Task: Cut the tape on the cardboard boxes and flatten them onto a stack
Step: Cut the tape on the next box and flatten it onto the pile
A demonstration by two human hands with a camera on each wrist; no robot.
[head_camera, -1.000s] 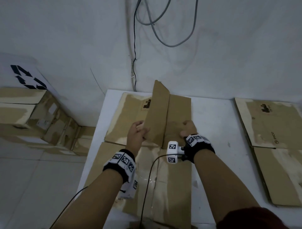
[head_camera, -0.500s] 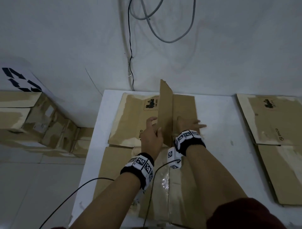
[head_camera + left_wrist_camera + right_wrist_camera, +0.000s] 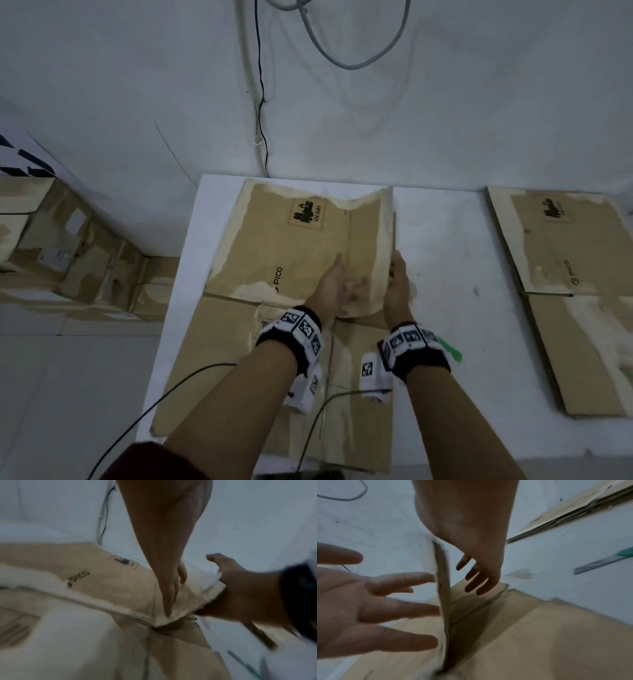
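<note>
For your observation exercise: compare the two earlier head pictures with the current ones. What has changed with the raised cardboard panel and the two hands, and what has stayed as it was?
The raised panel has swung from the box's middle over to its right edge. The left hand now presses flat against its inner face; the right hand has shifted to its outer side, fingers straight. The flattened stack at the right and the table stayed put.

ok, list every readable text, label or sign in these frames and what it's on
"UN 3481" beside a black pictogram: label on the flattened box on the table.
"PICO": same box, printed sideways near its left fold.
"PICO": top sheet of the cardboard stack at right.
Label on the stack's far end: too small to read.
Black arrow marks on the white box at far left: sign only, no words.
Wristband marker squares: patterns, no text.
</note>
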